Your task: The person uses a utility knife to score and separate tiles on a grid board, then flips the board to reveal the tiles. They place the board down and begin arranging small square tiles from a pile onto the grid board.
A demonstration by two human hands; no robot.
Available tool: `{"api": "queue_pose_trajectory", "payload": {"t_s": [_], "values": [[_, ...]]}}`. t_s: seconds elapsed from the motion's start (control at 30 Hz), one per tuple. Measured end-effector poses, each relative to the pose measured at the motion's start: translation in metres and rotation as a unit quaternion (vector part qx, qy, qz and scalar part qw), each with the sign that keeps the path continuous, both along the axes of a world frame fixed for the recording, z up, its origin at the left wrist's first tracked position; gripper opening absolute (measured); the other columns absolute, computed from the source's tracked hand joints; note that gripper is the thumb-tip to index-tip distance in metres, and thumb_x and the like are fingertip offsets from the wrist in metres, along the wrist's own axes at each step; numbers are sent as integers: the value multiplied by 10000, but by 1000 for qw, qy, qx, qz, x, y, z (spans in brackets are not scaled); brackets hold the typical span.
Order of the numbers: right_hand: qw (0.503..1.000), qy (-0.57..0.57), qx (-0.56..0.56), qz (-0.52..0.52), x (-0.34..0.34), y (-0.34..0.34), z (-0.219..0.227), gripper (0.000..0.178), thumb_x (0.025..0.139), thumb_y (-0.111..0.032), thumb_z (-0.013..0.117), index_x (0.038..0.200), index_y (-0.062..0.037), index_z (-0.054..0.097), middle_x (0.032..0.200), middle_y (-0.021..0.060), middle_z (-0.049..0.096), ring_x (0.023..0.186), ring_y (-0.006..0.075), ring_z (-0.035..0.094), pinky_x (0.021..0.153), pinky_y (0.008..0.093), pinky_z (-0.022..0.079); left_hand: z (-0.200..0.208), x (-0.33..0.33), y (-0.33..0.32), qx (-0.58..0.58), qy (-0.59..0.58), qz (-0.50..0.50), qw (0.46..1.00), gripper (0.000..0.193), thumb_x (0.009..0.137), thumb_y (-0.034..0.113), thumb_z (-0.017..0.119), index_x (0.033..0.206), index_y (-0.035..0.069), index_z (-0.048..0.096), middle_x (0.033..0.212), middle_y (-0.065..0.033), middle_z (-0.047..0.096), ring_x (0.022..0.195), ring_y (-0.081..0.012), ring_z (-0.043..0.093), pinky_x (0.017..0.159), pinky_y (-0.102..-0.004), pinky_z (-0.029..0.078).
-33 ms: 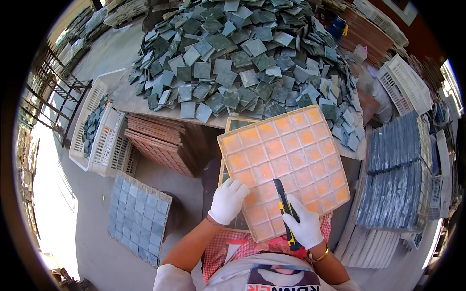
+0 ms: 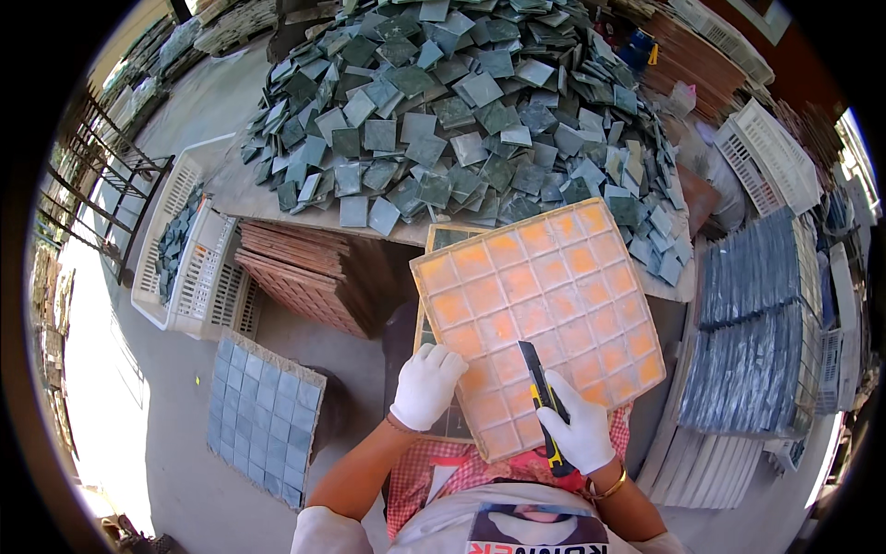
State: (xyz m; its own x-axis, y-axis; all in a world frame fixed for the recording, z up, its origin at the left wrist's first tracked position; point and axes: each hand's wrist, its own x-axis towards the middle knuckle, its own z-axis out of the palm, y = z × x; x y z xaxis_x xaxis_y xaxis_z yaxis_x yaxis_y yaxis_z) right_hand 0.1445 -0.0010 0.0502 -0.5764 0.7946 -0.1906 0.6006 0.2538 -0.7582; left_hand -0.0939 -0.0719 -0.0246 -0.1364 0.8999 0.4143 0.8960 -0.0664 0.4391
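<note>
A square orange grid tray (image 2: 544,305), faded to pale pink near me, lies tilted across my lap. My left hand (image 2: 426,388), in a white glove, is closed at its left edge with fingers curled over the rim. My right hand (image 2: 580,427), also gloved, grips a black and yellow utility knife (image 2: 546,406). The blade points away from me and lies over the tray. Beneath the tray another framed grid panel (image 2: 452,236) with dark green tiles partly shows; the rest of it is hidden.
Ahead, a big heap of green-grey stone tiles (image 2: 452,111) covers a table (image 2: 314,210). To the left are a white plastic crate (image 2: 185,277), stacked brown grid trays (image 2: 295,277) and a tiled blue-grey panel (image 2: 263,415). Stacks of dark tile sheets (image 2: 743,332) stand at right.
My left hand has shifted very slightly left along with a small shift of the view. The knife and my right hand stay in place over the tray.
</note>
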Motion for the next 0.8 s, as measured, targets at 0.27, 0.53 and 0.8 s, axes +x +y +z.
{"api": "queue_pose_trajectory", "payload": {"t_s": [0.27, 0.53, 0.8], "values": [[994, -23, 51, 95, -10, 6, -13, 539, 857, -284, 644, 1346, -127, 480, 849, 184, 651, 728, 346, 648, 623, 420, 500, 7, -25, -46, -75, 6, 233, 970, 371, 812, 62, 590, 1182, 37, 570, 970, -152, 606, 887, -356, 565, 756, -427, 474], [996, 17, 77, 45, -4, 17, -2, 537, 849, -230, 650, 1347, -126, 478, 872, 184, 655, 740, 343, 652, 638, 405, 503, 6, 12, -5, -36, -56, 68, 995, 138, 746, 119, 673, 865, 92, 610, 832, -87, 565, 752, -296, 550, 650, -384, 464], [987, -93, 76, 105, 37, 16, -8, 537, 869, -314, 606, 1359, -157, 452, 745, 168, 633, 629, 332, 625, 550, 429, 467, -11, 3, -9, 15, 34, 80, 996, 129, 739, 143, 659, 769, 118, 536, 728, -69, 498, 692, -272, 537, 565, -382, 452]]}}
